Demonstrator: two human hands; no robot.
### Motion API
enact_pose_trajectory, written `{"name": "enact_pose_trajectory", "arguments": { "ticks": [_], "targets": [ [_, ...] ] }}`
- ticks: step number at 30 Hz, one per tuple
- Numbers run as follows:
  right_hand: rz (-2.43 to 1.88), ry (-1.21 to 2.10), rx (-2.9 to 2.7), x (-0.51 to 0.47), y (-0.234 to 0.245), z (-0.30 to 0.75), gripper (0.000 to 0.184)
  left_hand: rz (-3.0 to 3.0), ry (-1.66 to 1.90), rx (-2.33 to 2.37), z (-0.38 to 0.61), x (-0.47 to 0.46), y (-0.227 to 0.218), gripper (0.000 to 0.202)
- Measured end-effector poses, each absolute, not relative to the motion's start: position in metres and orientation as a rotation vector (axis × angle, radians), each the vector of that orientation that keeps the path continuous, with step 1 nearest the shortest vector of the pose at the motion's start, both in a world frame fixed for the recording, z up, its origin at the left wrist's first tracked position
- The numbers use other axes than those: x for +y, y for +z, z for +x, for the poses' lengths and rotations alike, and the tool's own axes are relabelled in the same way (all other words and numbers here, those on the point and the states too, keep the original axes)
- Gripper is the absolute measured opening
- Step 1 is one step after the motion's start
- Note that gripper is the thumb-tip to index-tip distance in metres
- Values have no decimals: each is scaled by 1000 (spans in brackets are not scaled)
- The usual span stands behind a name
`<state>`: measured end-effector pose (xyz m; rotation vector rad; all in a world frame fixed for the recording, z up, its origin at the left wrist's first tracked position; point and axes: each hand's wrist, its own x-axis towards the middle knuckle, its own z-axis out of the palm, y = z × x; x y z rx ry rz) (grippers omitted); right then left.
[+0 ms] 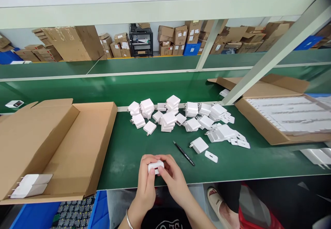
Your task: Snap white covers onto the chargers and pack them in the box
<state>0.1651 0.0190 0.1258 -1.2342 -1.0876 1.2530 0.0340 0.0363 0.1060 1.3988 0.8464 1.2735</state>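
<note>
At the bench's front edge, both my hands are closed on a white power adapter (pixel 153 167) whose end with a dark slot faces me. My left hand (pixel 145 180) grips its left side and my right hand (pixel 175 179) its right, with both thumbs on the slotted end. The far side of the adapter is hidden by my fingers. A slim black pointed tool, which looks like tweezers (pixel 183 153), lies just beyond. Right of it are a single white adapter (pixel 199 145) and a flat white cover plate (pixel 211 156) with a slot.
Several white adapters (pixel 168 120) are heaped along the back of the green bench (pixel 124 160). An open carton (pixel 103 149) at left holds a few adapters; another carton (pixel 258 125) at right contains rows of white pieces. A slanted white post (pixel 274 51) rises at right. Below left sits a blue bin (pixel 99 211).
</note>
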Motion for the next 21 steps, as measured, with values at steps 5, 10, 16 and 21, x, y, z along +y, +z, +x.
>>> {"name": "enact_pose_trajectory", "arguments": {
  "ticks": [5, 10, 16, 21],
  "targets": [
    [-1082, 1417, -947, 22, 126, 166, 39, 1480, 1276, 930, 29, 37, 108, 29],
    [-1034, 1230, -944, 25, 123, 170, 40, 1572, 1083, 1004, 24, 45, 116, 56],
    [-1002, 1203, -980, 25, 114, 170, 40, 1694, 1120, 981, 27, 52, 111, 39],
    [-1101, 1127, -1063, 24, 104, 168, 36, 1708, 1210, 1002, 30, 51, 99, 36]
  ]
}}
